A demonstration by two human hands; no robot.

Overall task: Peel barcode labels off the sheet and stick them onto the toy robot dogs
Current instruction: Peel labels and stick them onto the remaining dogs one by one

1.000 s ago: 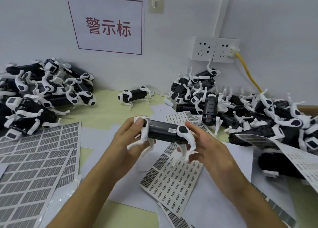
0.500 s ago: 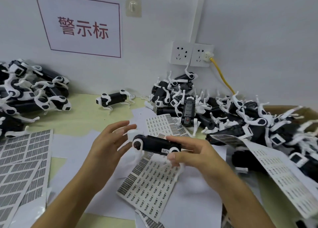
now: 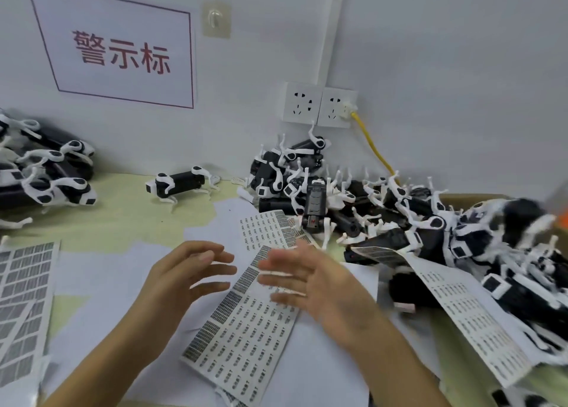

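Note:
My left hand (image 3: 184, 280) and my right hand (image 3: 316, 286) hover side by side above the barcode label sheet (image 3: 246, 339), fingers spread and nothing in either. The right hand is motion-blurred. The sheet lies tilted on white paper, with a dark strip of labels along its left edge. A black-and-white toy robot dog (image 3: 507, 222) shows as a blur over the heap of dogs (image 3: 430, 234) at the right. One dog (image 3: 181, 183) stands alone near the wall.
A second heap of dogs (image 3: 55, 176) lies at the far left, and more label sheets (image 3: 21, 289) at the left edge. Another sheet (image 3: 470, 320) drapes over the right heap. Wall sockets (image 3: 319, 105) with a yellow cable (image 3: 375, 151) are behind. A cardboard box edge (image 3: 479, 197) shows at the right.
The dog that my hands held is out of them; both hands have opened. A blurred dog now appears over the right heap. The view has swung to the right.

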